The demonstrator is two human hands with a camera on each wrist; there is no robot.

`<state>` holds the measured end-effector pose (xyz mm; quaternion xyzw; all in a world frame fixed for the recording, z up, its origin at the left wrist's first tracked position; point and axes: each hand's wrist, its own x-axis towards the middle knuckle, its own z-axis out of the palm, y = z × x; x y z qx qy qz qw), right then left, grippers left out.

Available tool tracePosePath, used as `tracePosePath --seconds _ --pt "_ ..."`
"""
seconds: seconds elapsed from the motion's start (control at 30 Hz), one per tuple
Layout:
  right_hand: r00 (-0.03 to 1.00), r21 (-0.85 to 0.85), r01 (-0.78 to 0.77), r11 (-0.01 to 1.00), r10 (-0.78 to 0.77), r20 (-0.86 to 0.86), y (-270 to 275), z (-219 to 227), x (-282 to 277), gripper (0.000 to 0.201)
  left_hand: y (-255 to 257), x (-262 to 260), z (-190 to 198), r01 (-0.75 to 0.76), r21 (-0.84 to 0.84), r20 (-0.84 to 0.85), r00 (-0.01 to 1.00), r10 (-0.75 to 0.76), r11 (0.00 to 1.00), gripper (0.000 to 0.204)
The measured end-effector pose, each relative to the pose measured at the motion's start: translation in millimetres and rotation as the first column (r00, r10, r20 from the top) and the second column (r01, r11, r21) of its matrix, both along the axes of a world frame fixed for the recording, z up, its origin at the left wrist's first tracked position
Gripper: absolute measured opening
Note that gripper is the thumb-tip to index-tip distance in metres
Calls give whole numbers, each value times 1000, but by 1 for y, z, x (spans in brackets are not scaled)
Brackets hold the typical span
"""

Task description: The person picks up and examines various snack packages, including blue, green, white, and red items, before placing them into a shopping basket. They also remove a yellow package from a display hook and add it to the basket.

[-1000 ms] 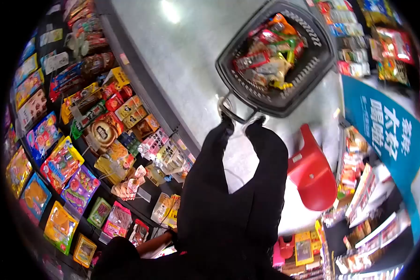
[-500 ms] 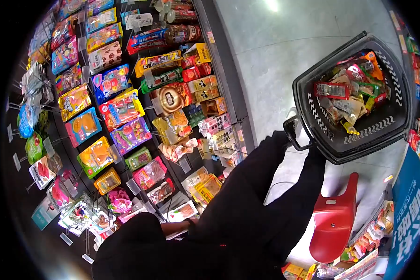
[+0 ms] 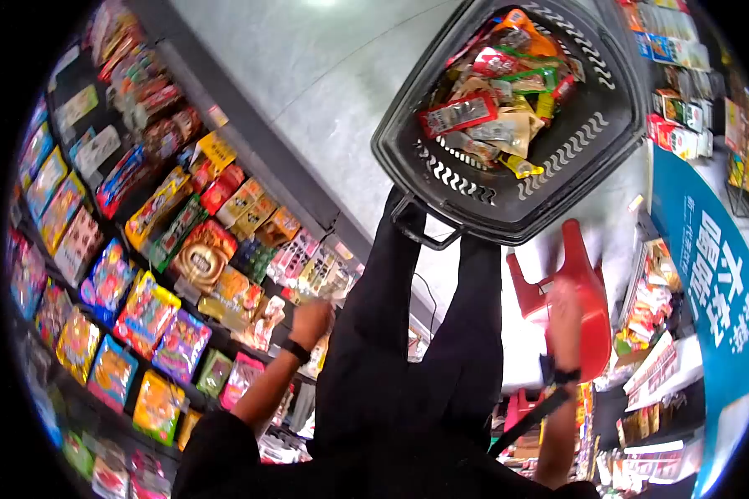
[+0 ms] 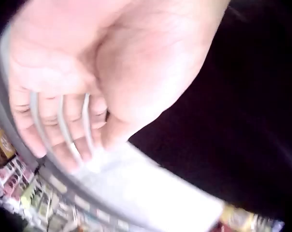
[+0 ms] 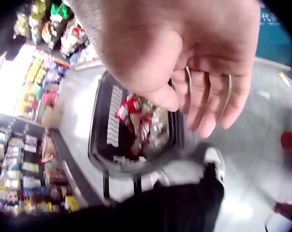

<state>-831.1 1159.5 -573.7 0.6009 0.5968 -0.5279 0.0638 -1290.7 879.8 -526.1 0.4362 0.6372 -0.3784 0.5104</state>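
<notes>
My left hand (image 3: 312,323) hangs beside my left thigh, near the snack shelf. In the left wrist view its fingers (image 4: 54,121) are loosely bent, slightly apart, and hold nothing. My right hand (image 3: 564,312), blurred in the head view, overlaps a red plastic stool (image 3: 595,333). The right wrist view shows relaxed, spread fingers (image 5: 199,101) and a bare palm. A black shopping basket (image 3: 570,170) stands on the floor in front of my legs, its handle (image 3: 424,224) towards me. Inside lies a heap of small snack packets (image 3: 508,125), among them a red one (image 3: 458,115).
Along my left runs a dark shelf rack with hanging candy bags (image 3: 146,312) and boxed sweets (image 3: 250,208). At the right a teal sign (image 3: 699,266) curves beside more snack shelves (image 3: 645,291). Grey floor (image 3: 308,91) lies beyond the basket.
The head view swung towards the shelf, then back to the basket. My left hand has come up from the low shelf area beside my thigh, and my right hand has come into view.
</notes>
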Motion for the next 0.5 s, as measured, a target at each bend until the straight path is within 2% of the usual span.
tracePosePath --seconds 0.03,0.07,0.1,0.13,0.17,0.2,0.23,0.3,0.37,0.4,0.43,0.5 --pt "984 -69 34 997 -21 176 38 -17 -18 17 17 -25 -24 5 191 -56 998 6 982 22" --pt "986 144 -94 985 72 148 65 -37 -40 21 76 -44 -38 -62 150 -73 995 74 987 20" --pt "989 26 127 992 -125 -83 79 -75 -44 22 88 -74 -69 -245 371 196 964 183 896 21" --pt "953 -87 219 972 -233 -196 103 -84 -74 22 124 -84 -87 -658 191 354 738 574 728 22" --pt "938 -202 230 952 -272 -214 113 -105 -83 20 173 -94 -93 -913 -42 403 355 843 405 24" --pt "902 -340 289 895 -374 -217 117 -123 -92 22 216 -93 -95 -900 -50 430 371 823 433 26" --pt "945 -308 247 919 -298 -132 120 -133 -102 24 254 -86 -98 -889 -50 458 384 802 455 28" --pt "988 -267 152 952 -146 43 123 -150 -124 28 301 -71 -116 -823 -175 602 345 720 541 31" --pt "995 -183 86 979 -76 60 130 -171 -133 33 330 -38 -145 -781 -337 679 184 710 525 32" --pt "995 -232 104 967 -99 34 131 -201 -129 35 346 -20 -155 -734 -353 665 240 707 581 32" --pt "980 -258 185 948 -199 -28 139 -203 -143 38 362 -3 -169 -681 -366 657 293 695 634 31" --pt "999 -53 -48 997 49 19 157 -237 -154 50 380 28 -210 -600 -137 750 457 478 788 32"
